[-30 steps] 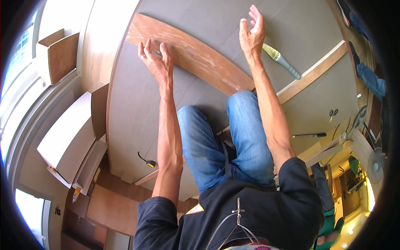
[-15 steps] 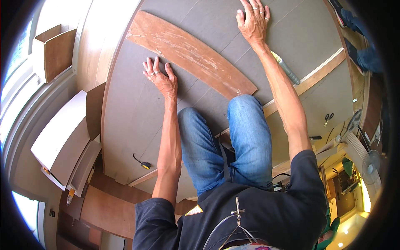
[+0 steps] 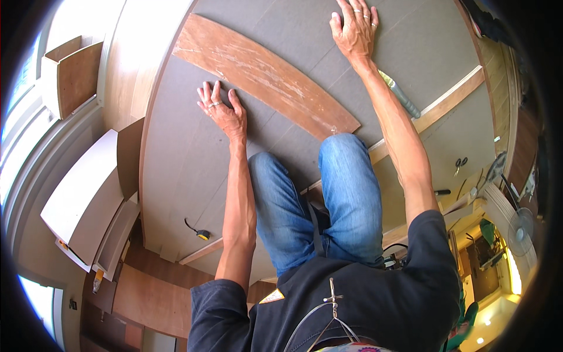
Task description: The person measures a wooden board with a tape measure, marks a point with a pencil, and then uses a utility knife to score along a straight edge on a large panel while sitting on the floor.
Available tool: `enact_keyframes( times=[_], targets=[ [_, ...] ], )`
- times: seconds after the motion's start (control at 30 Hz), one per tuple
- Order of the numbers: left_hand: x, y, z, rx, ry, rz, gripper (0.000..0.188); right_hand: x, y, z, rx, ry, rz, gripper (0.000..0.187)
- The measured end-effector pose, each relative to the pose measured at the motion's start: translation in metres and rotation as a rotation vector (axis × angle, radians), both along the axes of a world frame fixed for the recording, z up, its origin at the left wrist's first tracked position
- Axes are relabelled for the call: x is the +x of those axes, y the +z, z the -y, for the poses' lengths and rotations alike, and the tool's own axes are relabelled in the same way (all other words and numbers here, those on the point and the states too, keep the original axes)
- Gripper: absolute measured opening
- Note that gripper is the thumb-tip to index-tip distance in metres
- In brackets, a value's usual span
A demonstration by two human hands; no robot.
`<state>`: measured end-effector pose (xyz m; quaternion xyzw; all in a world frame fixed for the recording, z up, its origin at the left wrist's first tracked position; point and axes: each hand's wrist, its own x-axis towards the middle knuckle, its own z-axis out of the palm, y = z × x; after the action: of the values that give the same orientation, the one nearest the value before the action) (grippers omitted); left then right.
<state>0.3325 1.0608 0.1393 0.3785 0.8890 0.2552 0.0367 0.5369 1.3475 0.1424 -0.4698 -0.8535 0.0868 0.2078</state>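
A grey board surface [image 3: 193,158] spreads out under me, and my knees in blue jeans rest on it. My left hand [image 3: 224,114] lies on this surface with its fingers spread, just below a brown wooden plank [image 3: 264,73] that has pale scuffs along its face. Farther off to the right, my right hand [image 3: 355,29] is set down flat on the same grey board, fingers apart. Neither hand holds anything. Partly behind my right forearm lies a silvery tube [image 3: 403,98] with a yellowish end.
A yellow-and-black tape measure [image 3: 203,234] lies at lower left, near a wooden strip [image 3: 451,97] crossing the board. Scissors [image 3: 460,164] and a dark-handled tool [image 3: 443,192] are at right. White cabinet boxes [image 3: 82,190] stand left. A clear-bladed fan [image 3: 520,233] is at far right.
Both hands keep their places on the board. The view has shifted very slightly. The other person's blue-clad legs at the upper right have moved almost out of sight.
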Motion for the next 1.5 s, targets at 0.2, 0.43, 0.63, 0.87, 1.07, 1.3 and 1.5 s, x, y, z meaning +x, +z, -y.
enact_keyframes(
  times=[0.2, 0.43, 0.63, 0.87, 1.07, 1.3, 1.5],
  targets=[
    [0.008, 0.026, -0.013, 0.104, -0.003, 0.134, 0.047, -0.002, 0.003, 0.001, -0.015, -0.024, 0.039, 0.052],
    [0.04, 0.081, -0.074, -0.24, -0.365, 0.124, 0.094, -0.001, 0.007, 0.0, 0.018, -0.02, -0.009, 0.052],
    [0.042, 0.071, -0.08, -0.3, -0.438, 0.193, 0.123, -0.004, 0.005, 0.0, 0.015, -0.028, -0.005, 0.051],
    [0.055, 0.086, -0.1, -0.553, -0.42, 0.131, 0.133, -0.002, 0.003, 0.0, 0.03, -0.024, -0.001, 0.053],
    [0.052, 0.079, -0.097, -0.574, -0.426, 0.086, 0.132, 0.017, 0.043, -0.003, -0.307, -0.006, -0.243, 0.059],
    [0.051, 0.078, -0.096, -0.561, -0.429, 0.066, 0.132, 0.155, 0.079, 0.049, -0.406, 0.069, -0.022, 0.051],
    [0.052, 0.082, -0.1, -0.601, -0.421, 0.069, 0.132, 0.202, 0.063, 0.089, -0.461, -0.066, 0.192, 0.048]
  ],
)
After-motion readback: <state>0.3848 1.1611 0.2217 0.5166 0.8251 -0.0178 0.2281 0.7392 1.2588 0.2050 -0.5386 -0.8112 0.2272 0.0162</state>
